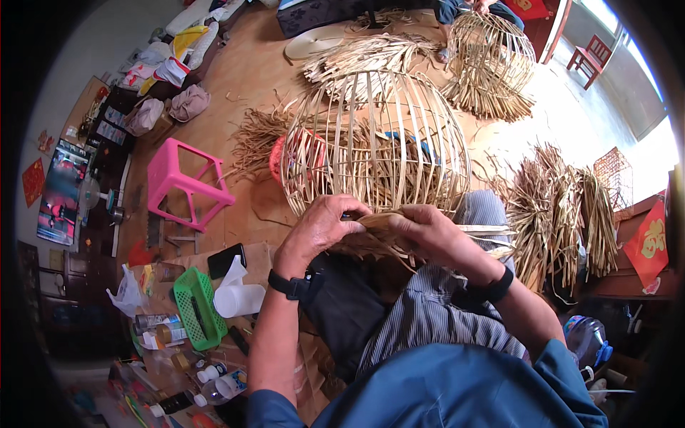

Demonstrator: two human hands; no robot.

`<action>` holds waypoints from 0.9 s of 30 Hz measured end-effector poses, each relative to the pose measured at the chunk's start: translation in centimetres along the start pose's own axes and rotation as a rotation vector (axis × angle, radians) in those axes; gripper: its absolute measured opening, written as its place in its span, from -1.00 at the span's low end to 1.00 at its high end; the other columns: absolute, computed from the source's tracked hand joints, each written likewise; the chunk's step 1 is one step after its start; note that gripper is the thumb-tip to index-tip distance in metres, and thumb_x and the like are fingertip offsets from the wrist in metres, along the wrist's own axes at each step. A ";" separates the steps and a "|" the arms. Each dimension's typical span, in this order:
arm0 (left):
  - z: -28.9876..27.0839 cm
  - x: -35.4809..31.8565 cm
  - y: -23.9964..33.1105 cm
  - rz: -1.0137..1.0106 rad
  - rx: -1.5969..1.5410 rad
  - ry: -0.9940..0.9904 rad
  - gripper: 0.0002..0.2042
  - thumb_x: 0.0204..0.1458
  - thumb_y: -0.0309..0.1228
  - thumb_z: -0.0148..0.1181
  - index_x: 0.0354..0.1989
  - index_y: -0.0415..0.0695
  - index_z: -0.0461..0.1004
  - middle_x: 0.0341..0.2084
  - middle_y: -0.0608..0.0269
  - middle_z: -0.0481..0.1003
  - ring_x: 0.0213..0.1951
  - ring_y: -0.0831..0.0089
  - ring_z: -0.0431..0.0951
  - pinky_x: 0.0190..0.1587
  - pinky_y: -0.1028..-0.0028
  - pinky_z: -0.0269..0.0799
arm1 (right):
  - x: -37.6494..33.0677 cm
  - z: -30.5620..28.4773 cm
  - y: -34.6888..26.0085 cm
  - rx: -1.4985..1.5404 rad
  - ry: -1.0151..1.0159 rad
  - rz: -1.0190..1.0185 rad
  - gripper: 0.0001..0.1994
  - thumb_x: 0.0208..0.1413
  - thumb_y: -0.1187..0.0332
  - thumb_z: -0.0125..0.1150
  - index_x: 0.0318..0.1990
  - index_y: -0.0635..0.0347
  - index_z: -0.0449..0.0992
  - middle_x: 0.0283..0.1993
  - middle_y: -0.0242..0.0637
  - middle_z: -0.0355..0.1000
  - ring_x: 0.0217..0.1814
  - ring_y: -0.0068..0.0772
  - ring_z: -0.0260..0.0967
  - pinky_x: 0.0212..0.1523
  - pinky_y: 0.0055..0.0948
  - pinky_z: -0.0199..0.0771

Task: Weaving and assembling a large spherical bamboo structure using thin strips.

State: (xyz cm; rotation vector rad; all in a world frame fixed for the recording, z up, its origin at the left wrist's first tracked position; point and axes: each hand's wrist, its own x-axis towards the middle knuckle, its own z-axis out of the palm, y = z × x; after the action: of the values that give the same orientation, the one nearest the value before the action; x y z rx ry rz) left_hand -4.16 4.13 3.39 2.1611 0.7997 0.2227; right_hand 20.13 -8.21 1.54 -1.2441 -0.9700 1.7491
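An open basket frame [371, 135] of pale split strips stands in front of my lap, its near edge by my hands. My left hand [321, 228] pinches a band of dried leaf strips [382, 222] at that near edge, fingers curled over it. From the other side my right hand [439, 235] grips the same band, thumb pressed on top. Loose pale strip ends [489, 232] stick out to the right, past my right hand and over my knee. Part of the band is hidden behind my fingers.
Piles of dried strips [556, 214] stand on the right, with more [364, 60] beyond the frame. A pink stool [189, 182] is at left, near a green plastic basket [200, 307], white cup [239, 300] and bottles. At the far right, another person's hand [484, 6] holds a second basket frame [492, 50].
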 end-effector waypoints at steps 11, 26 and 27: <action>-0.1 0.4 -0.9 -0.003 -0.021 -0.016 -0.74 0.06 -0.54 0.41 -0.05 -0.22 0.71 -0.20 0.09 0.73 -0.07 0.24 0.73 0.09 0.31 0.58 | -1.3 2.0 2.6 -0.144 -0.052 0.122 -0.75 0.48 0.24 0.30 -0.10 0.29 0.67 -0.44 -0.49 0.56 -0.55 -0.77 0.31 -0.57 -0.54 0.19; -0.1 0.6 -0.1 -0.057 0.049 -0.022 -0.72 0.08 -0.36 0.45 -0.06 -0.19 0.68 -0.28 0.00 0.70 -0.18 0.03 0.72 -0.06 0.20 0.55 | -0.1 -1.0 -2.0 0.548 -0.257 0.086 -0.63 0.59 0.20 0.08 0.16 0.40 0.58 -0.38 -0.40 0.52 -0.56 -0.61 0.38 -0.56 -0.65 0.38; 0.1 0.6 -0.2 -0.028 0.057 0.011 -0.73 0.09 -0.36 0.45 -0.07 -0.19 0.68 -0.29 -0.01 0.69 -0.18 0.00 0.71 -0.07 0.18 0.55 | -0.8 -1.4 -2.3 0.484 -0.289 0.077 -0.59 0.61 0.19 0.00 0.26 0.43 0.49 -0.31 -0.28 0.60 -0.49 -0.43 0.54 -0.48 -0.57 0.57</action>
State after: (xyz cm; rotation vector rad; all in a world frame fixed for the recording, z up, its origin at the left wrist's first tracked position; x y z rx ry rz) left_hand -3.77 4.50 3.18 2.2018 0.8517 0.2002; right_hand 22.03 -7.76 3.62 -0.7409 -0.6000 2.1044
